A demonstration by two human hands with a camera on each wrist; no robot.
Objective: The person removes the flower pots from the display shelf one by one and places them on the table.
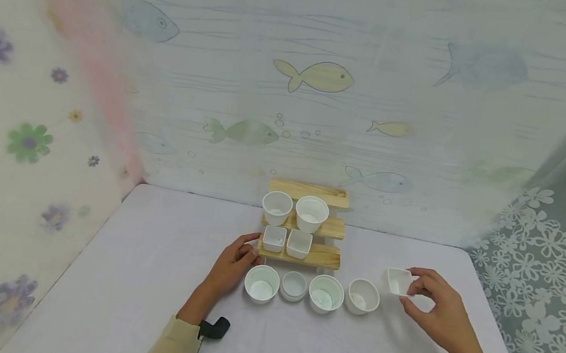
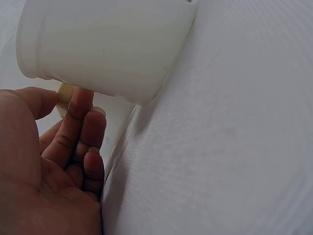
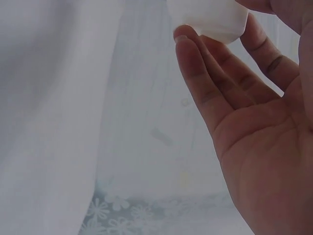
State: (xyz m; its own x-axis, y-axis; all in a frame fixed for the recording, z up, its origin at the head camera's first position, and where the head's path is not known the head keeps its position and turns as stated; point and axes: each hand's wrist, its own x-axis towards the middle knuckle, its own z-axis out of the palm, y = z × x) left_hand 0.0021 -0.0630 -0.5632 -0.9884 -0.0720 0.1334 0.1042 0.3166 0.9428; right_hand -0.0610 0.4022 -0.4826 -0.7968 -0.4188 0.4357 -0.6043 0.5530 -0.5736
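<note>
Small square cup (image 1: 399, 281) pinched in right hand (image 1: 435, 310) fingertips, above table (image 1: 135, 276); left hand (image 1: 232, 264) relaxed, empty, touching wooden rack (image 1: 323, 255).

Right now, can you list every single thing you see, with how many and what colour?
Wooden stepped rack: one, light wood, back middle of the table.
Round cups on rack: two, white, middle step.
Square cups on rack: two, white, lowest step.
Round cups on table: four, white, in a row before the rack.
Square cup: one, white, pinched in the right hand.
Table: one, white cloth.
Left hand: resting by the rack's left end.
Right hand: raised, right of the row.
</note>
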